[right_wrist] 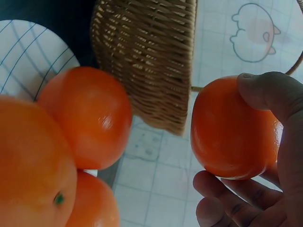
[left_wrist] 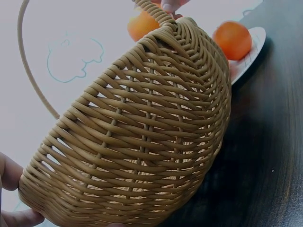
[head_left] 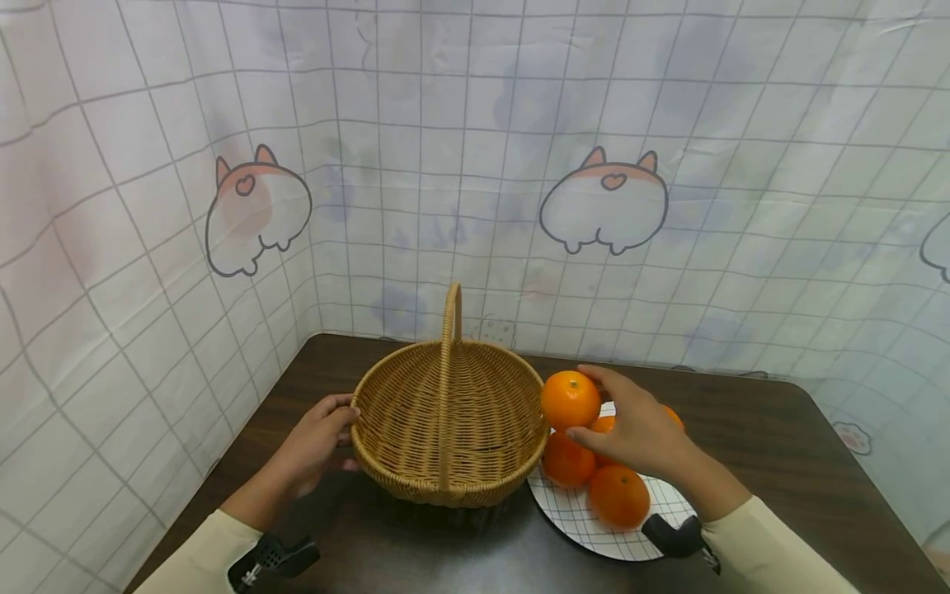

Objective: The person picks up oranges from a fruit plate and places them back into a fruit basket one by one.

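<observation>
- Head view: the right hand (head_left: 646, 433) grips an orange (head_left: 570, 399) just right of the wicker basket (head_left: 449, 429), above the plate (head_left: 586, 520). To do this well, it should clear the basket rim and lower the fruit, not drop it.
- Left wrist view: the left hand (left_wrist: 12, 189) is curled around the basket's left rim, steadying it.
- Right wrist view: thumb (right_wrist: 265, 92) and fingers (right_wrist: 227, 196) are closed around the orange; three other oranges (right_wrist: 87, 116) lie beside the basket.

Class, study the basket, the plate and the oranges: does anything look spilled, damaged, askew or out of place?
Nothing stands out. The basket sits upright and intact, steadied by the left hand; the right hand holds one orange; the rest lie on the plate.
</observation>
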The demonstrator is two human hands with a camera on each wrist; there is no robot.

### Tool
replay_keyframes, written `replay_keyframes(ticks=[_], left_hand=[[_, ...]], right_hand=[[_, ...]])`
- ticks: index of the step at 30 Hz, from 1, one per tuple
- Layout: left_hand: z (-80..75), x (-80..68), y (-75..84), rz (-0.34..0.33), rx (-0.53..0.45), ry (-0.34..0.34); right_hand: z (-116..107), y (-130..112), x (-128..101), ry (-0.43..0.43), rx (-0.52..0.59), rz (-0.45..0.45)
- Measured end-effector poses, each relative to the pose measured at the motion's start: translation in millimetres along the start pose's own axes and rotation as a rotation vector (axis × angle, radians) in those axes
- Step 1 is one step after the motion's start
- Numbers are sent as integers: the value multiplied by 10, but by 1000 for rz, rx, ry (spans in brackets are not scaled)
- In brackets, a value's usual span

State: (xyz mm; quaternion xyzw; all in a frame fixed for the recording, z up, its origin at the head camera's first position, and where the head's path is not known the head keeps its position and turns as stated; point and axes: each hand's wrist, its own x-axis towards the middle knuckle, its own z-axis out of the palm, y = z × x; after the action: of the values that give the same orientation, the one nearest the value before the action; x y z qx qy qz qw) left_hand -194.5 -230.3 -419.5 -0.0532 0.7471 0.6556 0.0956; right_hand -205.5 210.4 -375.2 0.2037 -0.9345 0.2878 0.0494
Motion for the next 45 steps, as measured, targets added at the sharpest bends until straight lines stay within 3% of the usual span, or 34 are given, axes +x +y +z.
replay_keyframes(ticks=[11, 29, 45], left_hand=[[-9, 15, -10, -5, 10, 7], [3, 11, -2, -26, 22, 6], [9, 9, -21, -16, -1, -7]], right_hand=[[121, -106, 111, -13, 68, -23], [214, -191, 175, -32, 84, -30], [158, -71, 30, -53, 57, -6]])
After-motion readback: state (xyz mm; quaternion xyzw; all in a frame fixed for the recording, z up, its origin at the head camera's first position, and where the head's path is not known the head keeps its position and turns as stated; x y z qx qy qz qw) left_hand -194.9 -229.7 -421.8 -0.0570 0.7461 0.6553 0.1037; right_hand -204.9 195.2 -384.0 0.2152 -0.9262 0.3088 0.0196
